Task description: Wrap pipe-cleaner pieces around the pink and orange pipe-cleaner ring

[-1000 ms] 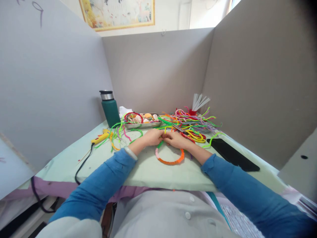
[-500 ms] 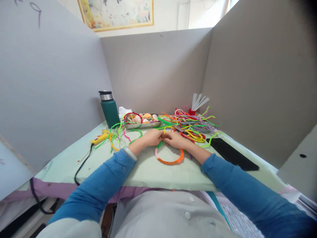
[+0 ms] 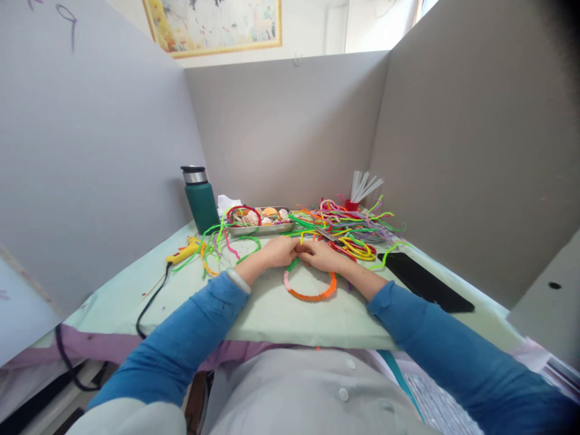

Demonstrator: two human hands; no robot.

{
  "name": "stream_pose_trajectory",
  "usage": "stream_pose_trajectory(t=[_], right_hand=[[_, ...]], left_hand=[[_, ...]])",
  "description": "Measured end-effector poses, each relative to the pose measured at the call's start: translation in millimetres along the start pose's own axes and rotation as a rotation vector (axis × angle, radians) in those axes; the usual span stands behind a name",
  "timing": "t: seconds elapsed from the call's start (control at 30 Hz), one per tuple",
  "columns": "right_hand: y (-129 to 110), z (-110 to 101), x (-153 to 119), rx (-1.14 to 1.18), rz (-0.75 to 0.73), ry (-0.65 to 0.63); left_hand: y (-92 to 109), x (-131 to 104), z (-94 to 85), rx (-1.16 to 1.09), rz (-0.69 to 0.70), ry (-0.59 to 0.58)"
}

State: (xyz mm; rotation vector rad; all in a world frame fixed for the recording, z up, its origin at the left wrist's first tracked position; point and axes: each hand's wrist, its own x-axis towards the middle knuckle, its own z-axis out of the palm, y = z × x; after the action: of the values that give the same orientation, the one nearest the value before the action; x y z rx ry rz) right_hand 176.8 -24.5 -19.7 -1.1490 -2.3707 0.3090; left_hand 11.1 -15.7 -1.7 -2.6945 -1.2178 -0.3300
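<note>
A ring wrapped in orange, pink and green pipe cleaner (image 3: 312, 297) lies on the pale green table cover in front of me. Both hands meet over its far side, fingertips touching. My left hand (image 3: 280, 251) is closed at the green part of the ring, its fingers pinched together. From the right, my right hand (image 3: 319, 255) is closed against it, covering the ring's far right part. A short yellow end sticks up between the fingertips. What exactly lies between the fingers is hidden by the hands.
Behind my hands are a metal tray of shells (image 3: 267, 228), scissors (image 3: 333, 238) and a heap of pipe cleaners (image 3: 353, 223). A green bottle (image 3: 202, 205) and a yellow glue gun (image 3: 182, 252) stand and lie left; a black phone-like slab (image 3: 423, 281) lies right.
</note>
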Motion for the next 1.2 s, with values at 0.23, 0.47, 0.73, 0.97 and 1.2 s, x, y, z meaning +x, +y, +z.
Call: stream_pose_trajectory(t=[0.23, 0.47, 0.73, 0.97, 1.2], right_hand=[[-1.2, -0.8, -0.4, -0.001, -0.01, 0.0], [-0.2, -0.2, 0.1, 0.004, -0.02, 0.0], [-2.4, -1.3, -0.7, -0.005, -0.012, 0.003], [0.5, 0.4, 0.3, -0.003, -0.031, 0.011], [-1.0, -0.7, -0.3, 0.003, -0.029, 0.001]], left_hand=[[-1.2, 0.9, 0.9, -0.011, 0.003, 0.001], [-0.6, 0.9, 0.9, -0.02, 0.006, -0.004], [4.8, -1.3, -4.4, -0.013, -0.039, -0.019], [3.7, -1.5, -3.1, -0.004, -0.023, -0.013], [5.4, -1.6, -4.5, -0.012, -0.04, -0.029]])
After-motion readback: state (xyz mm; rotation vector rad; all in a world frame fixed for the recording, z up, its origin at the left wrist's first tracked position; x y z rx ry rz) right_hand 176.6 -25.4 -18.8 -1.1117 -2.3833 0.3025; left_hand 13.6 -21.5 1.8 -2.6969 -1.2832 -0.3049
